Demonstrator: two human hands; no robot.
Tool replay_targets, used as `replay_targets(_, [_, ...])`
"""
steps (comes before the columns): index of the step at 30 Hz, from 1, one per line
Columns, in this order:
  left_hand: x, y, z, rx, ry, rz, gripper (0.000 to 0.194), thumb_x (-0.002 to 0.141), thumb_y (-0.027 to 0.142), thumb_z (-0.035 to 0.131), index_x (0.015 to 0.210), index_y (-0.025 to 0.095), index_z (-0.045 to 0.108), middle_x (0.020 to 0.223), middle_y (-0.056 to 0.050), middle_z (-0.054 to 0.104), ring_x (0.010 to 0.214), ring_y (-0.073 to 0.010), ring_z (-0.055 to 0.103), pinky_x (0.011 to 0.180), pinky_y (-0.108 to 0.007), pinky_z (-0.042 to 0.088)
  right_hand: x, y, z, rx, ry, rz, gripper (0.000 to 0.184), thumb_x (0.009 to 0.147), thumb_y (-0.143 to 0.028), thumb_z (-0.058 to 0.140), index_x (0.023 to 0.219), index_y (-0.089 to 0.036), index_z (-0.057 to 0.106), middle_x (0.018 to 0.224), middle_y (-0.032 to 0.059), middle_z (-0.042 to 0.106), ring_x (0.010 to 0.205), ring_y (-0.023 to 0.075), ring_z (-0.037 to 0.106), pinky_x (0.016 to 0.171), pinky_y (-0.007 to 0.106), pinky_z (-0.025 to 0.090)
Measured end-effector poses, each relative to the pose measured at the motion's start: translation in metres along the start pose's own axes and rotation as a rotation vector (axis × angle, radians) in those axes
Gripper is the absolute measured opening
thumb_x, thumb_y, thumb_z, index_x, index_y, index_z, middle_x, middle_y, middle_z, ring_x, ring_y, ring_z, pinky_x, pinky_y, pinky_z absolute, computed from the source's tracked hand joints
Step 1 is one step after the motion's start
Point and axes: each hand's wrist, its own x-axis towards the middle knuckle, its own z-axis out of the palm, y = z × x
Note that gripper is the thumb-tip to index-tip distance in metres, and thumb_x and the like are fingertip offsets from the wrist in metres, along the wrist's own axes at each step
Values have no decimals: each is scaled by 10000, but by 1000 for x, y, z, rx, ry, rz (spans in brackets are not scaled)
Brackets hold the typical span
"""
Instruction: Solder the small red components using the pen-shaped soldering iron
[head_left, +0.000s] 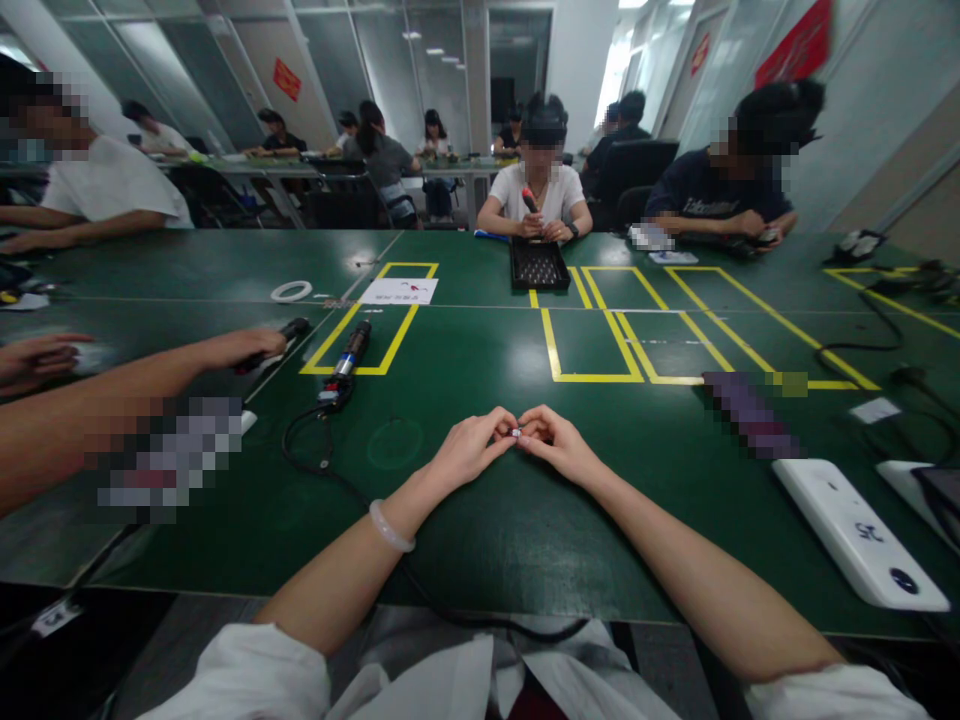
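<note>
Head view: left hand [476,440] and right hand [551,440] meet above the table [465,530], forearms converging toward 12 o'clock. Small white piece [516,433] lies between the fingertips at centre; long axis indeterminate. Both hands are narrowly closed, pinching it.

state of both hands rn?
Left hand: closed, fingertips pinching one side of a small white part.
Right hand: fingertips closed on the same part's other side.
</note>
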Motion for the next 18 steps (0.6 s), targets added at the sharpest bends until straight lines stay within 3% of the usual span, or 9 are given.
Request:
replay_targets(10, [2,-2,-10,-36,11,-53,273,941,422,446,1067,230,594,960,-19,688,892,-170,642,795,-266,455,-2,-4,-1,-127,6,-28,222,872,-367,614,988,-182,571,869,30,643,746,137,588,672,262,465])
replay_targets(15, [1,-39,-52,266,256,-180,357,935,410,439,1201,200,549,1157,-78,631,1086,-223,573,945,-341,422,-1,-1,-2,-111,3,-3,249,866,-381,626,995,-174,579,882,37,648,726,130,577,662,258,455])
replay_targets(18, [-10,-77,-87,592,459,-421,451,904,395,482,1287,157,498,1329,-141,524,1245,-305,452,1053,-438,334,-1,-2,-2,-131,0,6,255,862,-389,628,985,-170,585,860,30,644,710,124,567,649,249,447])
